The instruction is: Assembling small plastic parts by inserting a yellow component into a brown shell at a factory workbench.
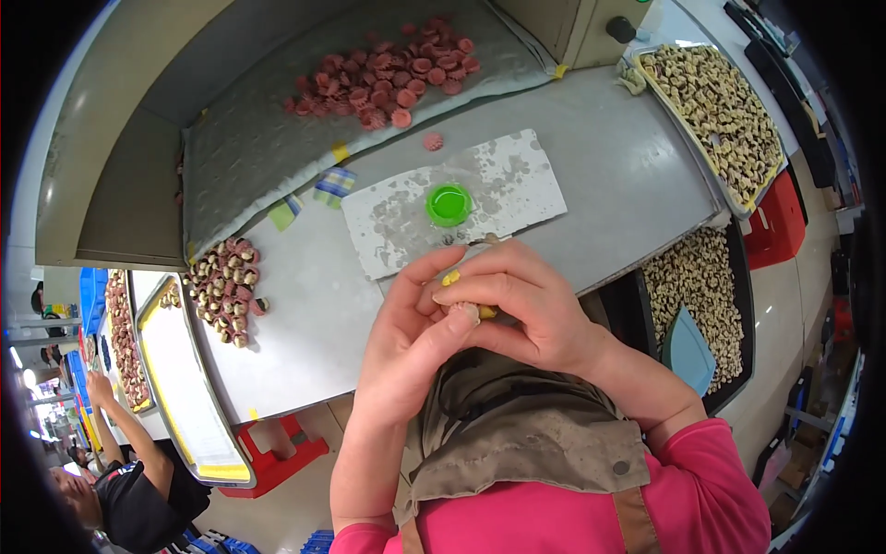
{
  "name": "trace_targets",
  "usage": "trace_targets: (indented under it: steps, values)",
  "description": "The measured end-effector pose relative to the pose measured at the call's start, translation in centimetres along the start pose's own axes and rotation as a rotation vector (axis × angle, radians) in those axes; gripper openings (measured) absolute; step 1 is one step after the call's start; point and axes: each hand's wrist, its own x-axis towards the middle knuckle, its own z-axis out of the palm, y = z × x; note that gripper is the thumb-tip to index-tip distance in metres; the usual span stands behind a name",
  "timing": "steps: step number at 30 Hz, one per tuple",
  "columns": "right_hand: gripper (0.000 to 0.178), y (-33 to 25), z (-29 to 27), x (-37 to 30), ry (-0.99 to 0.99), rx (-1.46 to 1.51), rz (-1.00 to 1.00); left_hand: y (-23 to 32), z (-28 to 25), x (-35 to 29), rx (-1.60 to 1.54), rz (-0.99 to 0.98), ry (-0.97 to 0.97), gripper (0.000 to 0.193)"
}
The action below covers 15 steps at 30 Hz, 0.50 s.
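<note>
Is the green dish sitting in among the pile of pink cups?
No, the green dish sits on the white board, apart from the pile of pink cups.

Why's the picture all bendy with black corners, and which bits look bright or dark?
In the head view, the fisheye lens curves straight edges, like those of the beige hood, and leaves the corners black; in the head view, the left end of the tabletop and the yellow-edged tray look bright; in the head view, the grey mat under the hood looks dimmer.

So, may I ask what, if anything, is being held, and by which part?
I cannot tell: the left hand and right hand meet and hide any hold.
</note>
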Motion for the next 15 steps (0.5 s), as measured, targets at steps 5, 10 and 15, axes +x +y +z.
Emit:
trace_targets:
  steps: [5,10,15]
  values:
    - [0.032,-0.3,-0.5,0.5,0.067,0.049,0.03,0.1,0.6,0.2,-0.124,0.042,0.036,0.05]
    - [0.028,0.5,-0.8,-0.5,0.062,0.087,0.038,-1.4,0.9,0.1,-0.03,0.072,0.047,0.05]
    - [0.026,-0.6,-0.4,0.7,0.019,0.096,0.089,0.1,0.4,-0.3,-0.033,0.1,0.017,0.044]
